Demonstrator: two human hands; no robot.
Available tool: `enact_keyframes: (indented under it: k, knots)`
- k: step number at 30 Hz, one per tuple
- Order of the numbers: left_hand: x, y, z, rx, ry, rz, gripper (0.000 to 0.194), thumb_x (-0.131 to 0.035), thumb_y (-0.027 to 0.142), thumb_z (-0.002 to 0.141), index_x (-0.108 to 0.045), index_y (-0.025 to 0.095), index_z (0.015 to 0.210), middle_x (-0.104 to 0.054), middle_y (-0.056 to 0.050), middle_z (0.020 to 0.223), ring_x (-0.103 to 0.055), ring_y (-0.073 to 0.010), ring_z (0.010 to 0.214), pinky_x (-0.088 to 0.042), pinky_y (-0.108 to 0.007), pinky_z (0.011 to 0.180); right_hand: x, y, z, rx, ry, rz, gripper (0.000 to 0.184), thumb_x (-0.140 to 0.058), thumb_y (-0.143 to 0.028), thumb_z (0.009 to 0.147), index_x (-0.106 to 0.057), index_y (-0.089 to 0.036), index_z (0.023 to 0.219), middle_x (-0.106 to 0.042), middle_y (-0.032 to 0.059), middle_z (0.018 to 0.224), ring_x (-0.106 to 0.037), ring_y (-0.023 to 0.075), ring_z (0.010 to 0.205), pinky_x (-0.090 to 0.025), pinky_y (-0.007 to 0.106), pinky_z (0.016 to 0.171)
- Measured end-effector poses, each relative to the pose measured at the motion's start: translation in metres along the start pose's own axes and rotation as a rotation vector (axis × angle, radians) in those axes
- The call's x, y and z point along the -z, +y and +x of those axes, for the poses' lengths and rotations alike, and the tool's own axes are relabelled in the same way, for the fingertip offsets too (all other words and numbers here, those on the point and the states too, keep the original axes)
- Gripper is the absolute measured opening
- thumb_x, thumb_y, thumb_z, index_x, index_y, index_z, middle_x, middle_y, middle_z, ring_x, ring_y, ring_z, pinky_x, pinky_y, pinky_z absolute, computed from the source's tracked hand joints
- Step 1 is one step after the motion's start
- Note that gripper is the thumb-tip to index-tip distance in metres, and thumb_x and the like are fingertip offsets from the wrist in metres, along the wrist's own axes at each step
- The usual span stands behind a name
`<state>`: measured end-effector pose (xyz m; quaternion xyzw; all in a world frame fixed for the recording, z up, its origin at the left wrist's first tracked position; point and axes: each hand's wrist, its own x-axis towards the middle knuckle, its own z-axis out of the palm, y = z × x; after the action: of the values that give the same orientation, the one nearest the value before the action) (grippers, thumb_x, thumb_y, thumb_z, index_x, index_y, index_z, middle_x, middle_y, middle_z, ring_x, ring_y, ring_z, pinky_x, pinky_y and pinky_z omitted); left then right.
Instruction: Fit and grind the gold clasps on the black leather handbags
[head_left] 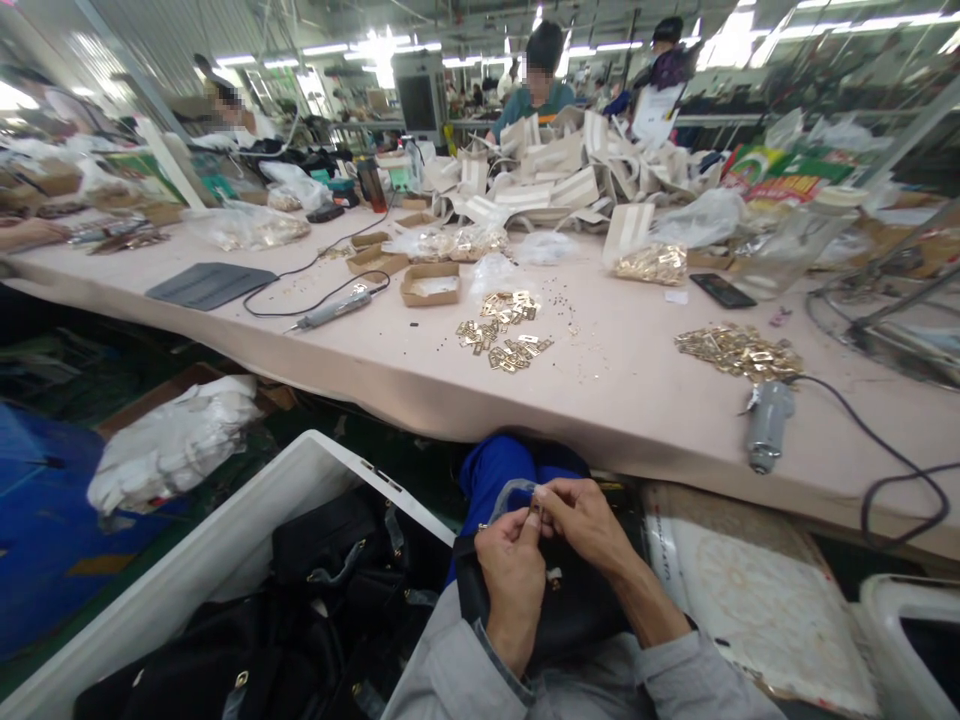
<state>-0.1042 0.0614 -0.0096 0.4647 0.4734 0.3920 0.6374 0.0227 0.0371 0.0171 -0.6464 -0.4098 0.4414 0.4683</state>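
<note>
A black bag [577, 605] lies across my lap under both hands. My left hand [514, 570] is closed in a pinch, thumb up, above its left side. My right hand [589, 525] also pinches, its fingertips meeting the left ones at a small gold-brown piece [535, 506], probably a metal fitting, mostly hidden by the fingers. A clear plastic strip [511, 490] arcs up behind the fingertips. On the bag's front, right of my left hand, is a small metal clasp part [555, 578].
A white bin [315, 450] at left holds several black bags [330, 540]. On the table lie gold metal pieces [517, 350], another gold pile [739, 350], a corded grey electric screwdriver [769, 425], another screwdriver [334, 308], a small cardboard box [430, 285] and a phone [721, 290]. A person [536, 95] sits opposite.
</note>
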Motion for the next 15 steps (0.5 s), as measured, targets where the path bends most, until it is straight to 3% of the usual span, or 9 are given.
enact_keyframes:
  k: [5,11,15]
  knots:
    - [0.003,0.009,0.002,0.005,-0.098,-0.147,0.033,-0.072,0.039,0.084,-0.073,0.013,0.064,-0.072,-0.008,0.064,-0.067,-0.0185,0.061,-0.055,-0.028,0.063,0.01,0.005,0.003,-0.049,-0.138,0.157,0.04,-0.07,-0.049,0.09,-0.076,-0.01,0.097,-0.067,0.0042,0.065,-0.049,0.0084,0.049,-0.037,0.019,0.046]
    - [0.01,0.009,0.0,0.002,-0.132,-0.096,0.033,-0.071,0.038,0.086,-0.073,0.014,0.063,-0.076,-0.009,0.07,-0.069,-0.0191,0.065,-0.055,-0.028,0.064,0.011,0.01,0.009,-0.061,-0.166,0.192,0.042,-0.072,-0.052,0.088,-0.073,-0.01,0.085,-0.065,0.0036,0.062,-0.05,0.0076,0.047,-0.039,0.017,0.043]
    - [0.008,0.004,0.0,0.008,-0.096,-0.111,0.031,-0.072,0.037,0.084,-0.075,0.014,0.064,-0.076,-0.009,0.07,-0.069,-0.0194,0.063,-0.056,-0.029,0.064,0.009,0.013,0.01,-0.073,-0.159,0.219,0.042,-0.072,-0.052,0.088,-0.072,-0.01,0.086,-0.064,0.0029,0.061,-0.05,0.0072,0.047,-0.04,0.016,0.044]
